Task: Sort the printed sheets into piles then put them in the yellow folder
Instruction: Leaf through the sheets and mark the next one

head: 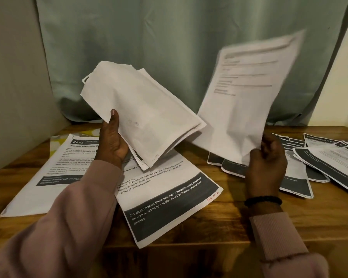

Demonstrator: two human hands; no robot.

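Sheets [141, 115] in left grip [113, 141], one right [266, 157].

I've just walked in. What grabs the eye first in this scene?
Two raised hands: the left hand grips a sheaf of sheets blank side up at centre, while the right hand pinches a single printed sheet, blurred, up to the right. Below, more printed pages fan across the wooden table, mostly at right.

View: one head-worn wide-angle camera
Facing: forward and down over the wooden table [219, 221] toward the curtain [169, 37]
Nearness: close above both forearms
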